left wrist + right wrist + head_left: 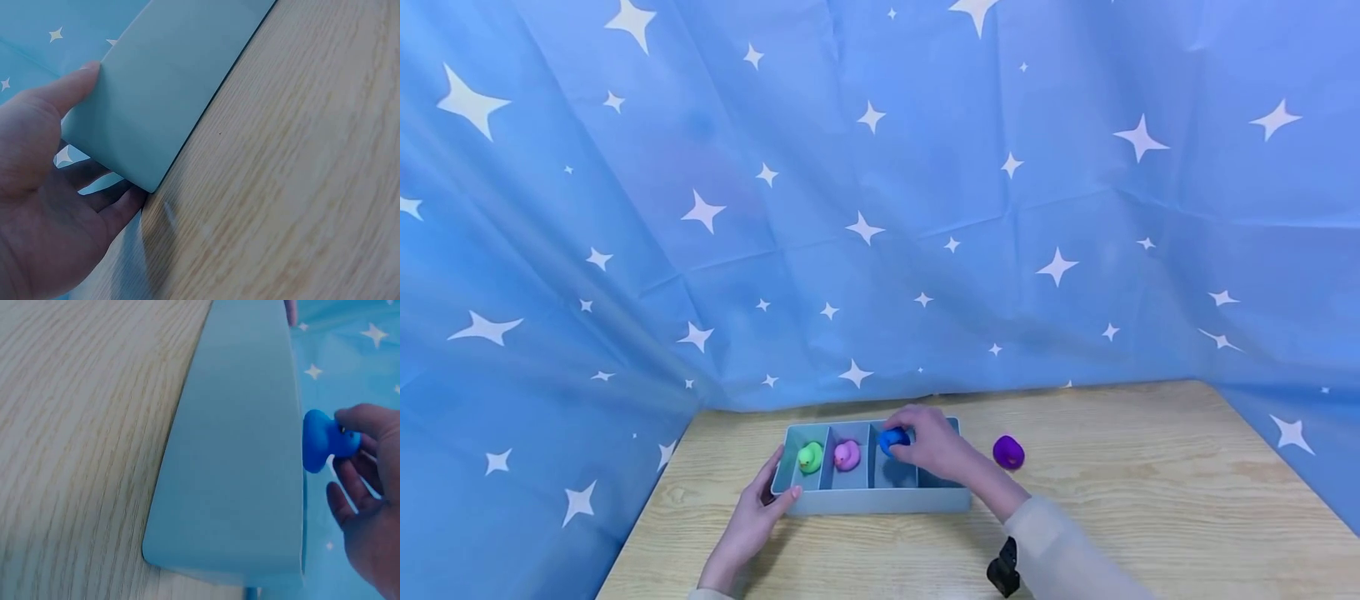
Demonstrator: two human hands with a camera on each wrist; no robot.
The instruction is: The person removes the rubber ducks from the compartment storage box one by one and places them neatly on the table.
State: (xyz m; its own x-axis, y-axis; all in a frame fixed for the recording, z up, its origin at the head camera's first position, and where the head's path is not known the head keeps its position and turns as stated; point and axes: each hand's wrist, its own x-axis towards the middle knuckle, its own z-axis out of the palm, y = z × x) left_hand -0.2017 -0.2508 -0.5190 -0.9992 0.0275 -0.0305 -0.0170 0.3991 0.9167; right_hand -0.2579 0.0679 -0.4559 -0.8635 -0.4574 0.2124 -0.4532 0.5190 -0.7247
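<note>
A blue rubber duck (891,440) is pinched between the thumb and fingers of my right hand (936,445), over the third compartment of a grey-blue divided box (880,502). In the right wrist view the duck (319,441) shows just above the box rim, held near its head. My left hand (752,510) grips the box's left end, thumb at the front corner and fingers along the end wall. A green rubber duck (809,457) sits in the leftmost compartment, a pink rubber duck (847,455) in the one beside it. The right hand and wrist partly hide the rightmost compartment.
A purple rubber duck (1008,452) lies on the wooden table (1150,483), right of the box. Behind and left of the table hangs a blue cloth (925,192) with white stars. A black device (1003,570) shows beside the right sleeve.
</note>
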